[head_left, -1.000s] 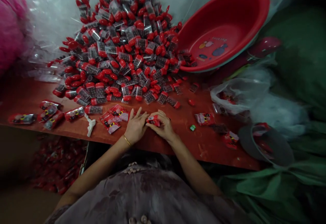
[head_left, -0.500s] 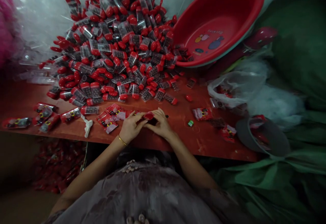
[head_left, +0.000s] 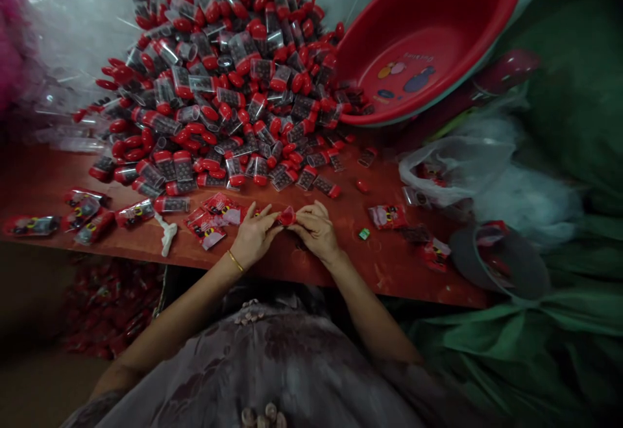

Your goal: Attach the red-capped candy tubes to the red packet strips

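My left hand (head_left: 253, 236) and my right hand (head_left: 316, 228) meet at the near edge of a red table (head_left: 302, 265). Between their fingertips they pinch one small red-capped tube (head_left: 286, 216), mostly hidden by the fingers. A gold bangle circles my left wrist. Flat red printed wrappers (head_left: 209, 220) lie just left of my left hand. A big heap of clear tubes with red caps (head_left: 228, 77) rises behind the hands.
A red plastic basin (head_left: 428, 45) leans tilted at the back right. Clear plastic bags (head_left: 452, 168) and a grey bowl (head_left: 501, 265) sit at the right edge. More wrapped tubes (head_left: 92, 217) lie at the left. Green cloth covers the right side.
Both hands stay together at the table's near edge. The red piece between them has turned and now shows at the fingertips; my left fingers have spread slightly.
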`<state>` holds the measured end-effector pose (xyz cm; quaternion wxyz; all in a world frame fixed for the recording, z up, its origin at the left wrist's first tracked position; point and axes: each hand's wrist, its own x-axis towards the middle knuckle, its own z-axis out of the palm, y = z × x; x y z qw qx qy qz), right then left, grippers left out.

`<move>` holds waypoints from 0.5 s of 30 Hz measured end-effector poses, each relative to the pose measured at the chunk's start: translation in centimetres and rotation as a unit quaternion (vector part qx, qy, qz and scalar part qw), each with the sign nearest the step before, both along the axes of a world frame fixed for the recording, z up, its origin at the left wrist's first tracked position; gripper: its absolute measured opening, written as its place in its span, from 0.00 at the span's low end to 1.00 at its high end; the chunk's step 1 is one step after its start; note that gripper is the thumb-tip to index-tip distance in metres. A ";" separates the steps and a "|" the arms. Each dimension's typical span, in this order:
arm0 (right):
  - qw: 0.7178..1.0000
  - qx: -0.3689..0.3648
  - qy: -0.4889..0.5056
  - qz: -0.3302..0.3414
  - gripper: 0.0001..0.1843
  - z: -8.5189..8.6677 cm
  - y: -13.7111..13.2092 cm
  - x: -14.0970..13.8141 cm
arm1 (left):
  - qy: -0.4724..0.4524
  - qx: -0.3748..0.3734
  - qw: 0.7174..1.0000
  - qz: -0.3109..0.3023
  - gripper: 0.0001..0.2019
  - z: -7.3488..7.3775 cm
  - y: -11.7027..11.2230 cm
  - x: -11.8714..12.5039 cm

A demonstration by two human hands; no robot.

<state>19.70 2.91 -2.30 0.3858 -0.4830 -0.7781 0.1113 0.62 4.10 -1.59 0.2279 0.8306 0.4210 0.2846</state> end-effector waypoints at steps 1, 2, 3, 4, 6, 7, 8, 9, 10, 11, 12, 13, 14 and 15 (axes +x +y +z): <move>1.000 0.009 -0.007 -0.001 0.09 0.0 0.0 0.1 | 0.001 -0.002 1.000 0.005 0.11 0.0 0.0 0.0; 1.000 0.019 -0.016 0.000 0.09 0.0 -0.1 0.1 | 0.001 -0.005 1.000 0.008 0.11 0.0 0.0 0.0; 0.999 0.028 -0.026 0.003 0.08 0.1 -0.2 0.2 | 0.001 -0.008 1.000 0.011 0.12 0.0 -0.1 0.0; 0.999 0.035 -0.037 0.007 0.08 0.1 -0.2 0.2 | 0.000 -0.011 1.000 0.012 0.13 0.1 -0.1 0.0; 0.997 0.040 -0.063 0.017 0.08 0.2 -0.4 0.1 | -0.005 -0.012 1.000 0.007 0.15 0.2 -0.1 0.1; 0.996 0.040 -0.075 0.018 0.08 0.2 -0.5 0.0 | -0.010 -0.011 1.000 0.000 0.15 0.2 -0.2 0.2; 0.996 0.039 -0.083 0.017 0.08 0.2 -0.6 -0.1 | -0.015 -0.009 1.000 -0.010 0.15 0.2 -0.2 0.3; 0.995 0.041 -0.086 0.013 0.08 0.2 -0.8 -0.3 | -0.020 -0.007 1.000 -0.021 0.14 0.2 -0.3 0.4; 0.995 0.044 -0.085 0.007 0.08 0.2 -1.0 -0.5 | -0.025 -0.007 0.999 -0.030 0.13 0.1 -0.3 0.5; 0.996 0.048 -0.082 -0.001 0.08 0.1 -1.1 -0.6 | -0.030 -0.007 0.999 -0.034 0.13 -0.1 -0.4 0.5; 0.996 0.049 -0.076 -0.009 0.08 0.1 -1.3 -0.8 | -0.035 -0.009 0.999 -0.032 0.13 -0.2 -0.4 0.5; 0.996 0.049 -0.070 -0.018 0.08 0.1 -1.4 -1.0 | -0.038 -0.011 0.999 -0.028 0.13 -0.3 -0.3 0.5; 0.997 0.047 -0.064 -0.025 0.07 0.2 -1.4 -1.1 | -0.041 -0.014 0.999 -0.022 0.14 -0.5 -0.3 0.5; 0.997 0.046 -0.059 -0.030 0.07 0.3 -1.4 -1.2 | -0.042 -0.017 0.999 -0.017 0.14 -0.6 -0.2 0.4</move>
